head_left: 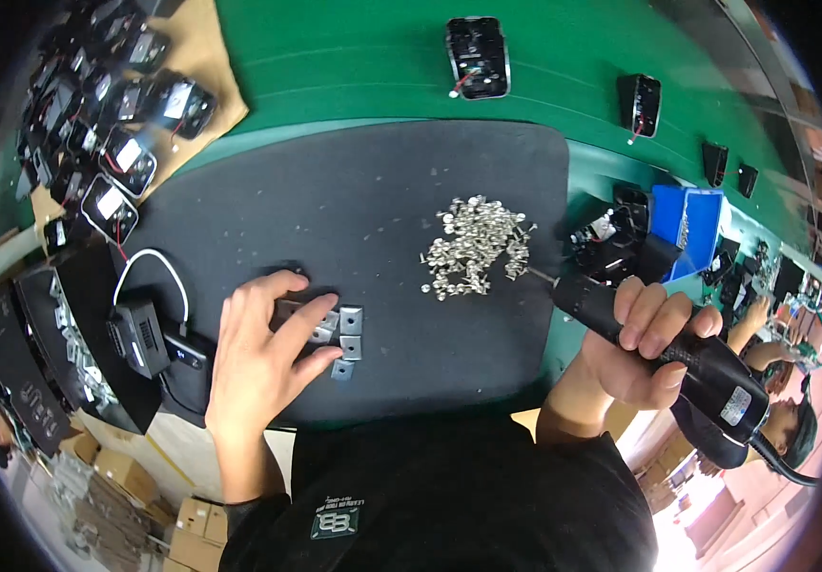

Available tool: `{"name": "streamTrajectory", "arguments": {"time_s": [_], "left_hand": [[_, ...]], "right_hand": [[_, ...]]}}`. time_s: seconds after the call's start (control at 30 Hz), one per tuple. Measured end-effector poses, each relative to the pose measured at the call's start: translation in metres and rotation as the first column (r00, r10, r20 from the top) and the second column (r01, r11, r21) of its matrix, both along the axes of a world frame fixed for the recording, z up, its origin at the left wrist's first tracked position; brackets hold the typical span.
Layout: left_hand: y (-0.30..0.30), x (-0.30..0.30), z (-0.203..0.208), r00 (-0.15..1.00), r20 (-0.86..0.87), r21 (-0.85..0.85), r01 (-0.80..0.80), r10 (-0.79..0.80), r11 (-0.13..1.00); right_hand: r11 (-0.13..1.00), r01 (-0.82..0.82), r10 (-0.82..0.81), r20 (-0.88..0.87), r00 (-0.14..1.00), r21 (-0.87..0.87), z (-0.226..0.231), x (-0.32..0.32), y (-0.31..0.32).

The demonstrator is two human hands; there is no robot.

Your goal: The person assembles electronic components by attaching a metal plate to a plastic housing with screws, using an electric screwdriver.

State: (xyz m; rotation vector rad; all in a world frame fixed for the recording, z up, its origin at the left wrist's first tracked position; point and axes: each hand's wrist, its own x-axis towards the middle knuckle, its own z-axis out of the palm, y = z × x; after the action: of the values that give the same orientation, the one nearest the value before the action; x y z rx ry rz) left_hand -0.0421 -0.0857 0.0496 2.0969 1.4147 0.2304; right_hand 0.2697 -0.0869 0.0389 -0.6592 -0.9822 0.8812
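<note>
My right hand (654, 338) is wrapped round a black corded electric screwdriver (594, 303). The bit of the screwdriver points left, at the right edge of a heap of small silvery screws (478, 243) on the dark mat (354, 181). My left hand (273, 348) hovers at or touches a small cluster of square metal plates, each with a hole, its fingers spread and curved over them. One metal plate (351, 347) shows plainly beside the fingertips; others are partly hidden under the hand.
Many black device housings (130, 157) crowd cardboard at the far left. A black box of metal parts (82, 348) and a small grey device with a white cable (139, 338) stand left. A blue bin (692, 229) is at right. More housings (478, 57) lie on the green surface; people work beyond.
</note>
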Motion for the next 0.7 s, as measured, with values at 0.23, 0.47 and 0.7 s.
{"name": "streamTrajectory", "arguments": {"time_s": [0.23,0.47,0.7], "left_hand": [[0.005,-0.001,-0.008,1.000,0.022,-0.040,0.018,-0.017,0.999],[0.012,0.010,-0.015,0.989,0.125,0.017,-0.086,0.083,0.996],[0.011,0.013,-0.007,0.978,0.033,-0.039,-0.206,0.207,0.978]], "right_hand": [[0.999,-0.044,0.044,0.001,0.999,-0.015,0.016,0.001,0.000],[0.999,-0.022,0.025,-0.119,0.993,0.027,0.018,-0.003,-0.007],[0.999,-0.040,0.043,-0.172,0.984,0.021,0.010,0.001,-0.003]]}}
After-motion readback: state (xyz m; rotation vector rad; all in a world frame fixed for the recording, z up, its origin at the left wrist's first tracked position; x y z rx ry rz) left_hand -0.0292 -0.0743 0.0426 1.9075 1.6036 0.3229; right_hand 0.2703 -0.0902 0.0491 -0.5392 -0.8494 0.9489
